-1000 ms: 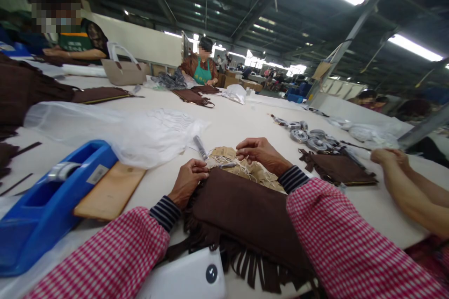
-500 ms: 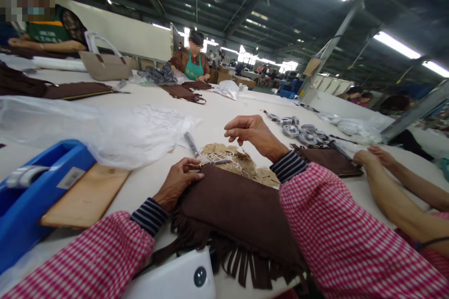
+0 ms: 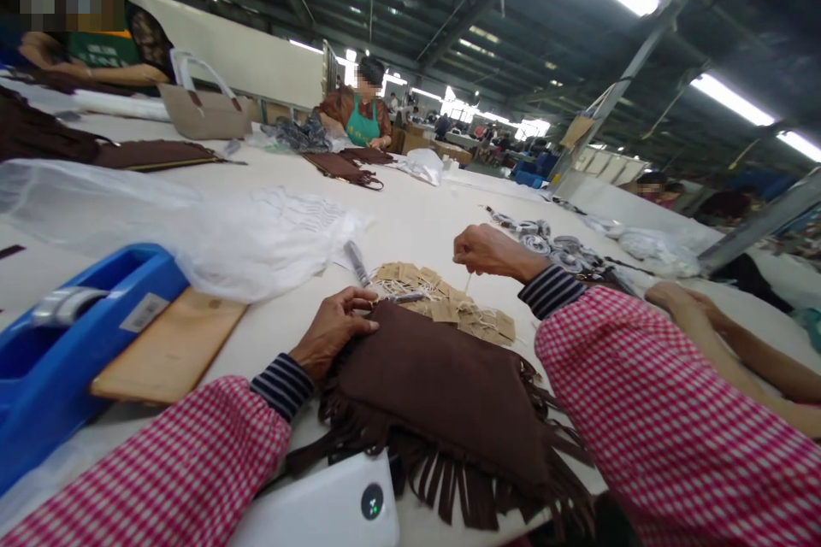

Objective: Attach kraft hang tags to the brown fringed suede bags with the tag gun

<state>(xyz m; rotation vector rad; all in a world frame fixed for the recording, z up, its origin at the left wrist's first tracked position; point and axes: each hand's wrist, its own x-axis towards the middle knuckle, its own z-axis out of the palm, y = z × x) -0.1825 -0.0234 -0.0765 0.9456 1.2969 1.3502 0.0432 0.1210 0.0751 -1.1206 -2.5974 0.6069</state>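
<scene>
Brown fringed bag (image 3: 442, 393), upper-left corner at the left hand (image 3: 329, 329)

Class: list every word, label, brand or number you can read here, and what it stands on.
No text is readable.
Barcode label on blue dispenser: too small.
Two green aprons: lettering, blurred.
Tan tags: any print too small.
White device: dark emblem, no readable word.

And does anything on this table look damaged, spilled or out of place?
Nothing looks clearly damaged or spilled. The brown tags merely look untidy, heaped at different angles beyond the fringed bag.
</scene>
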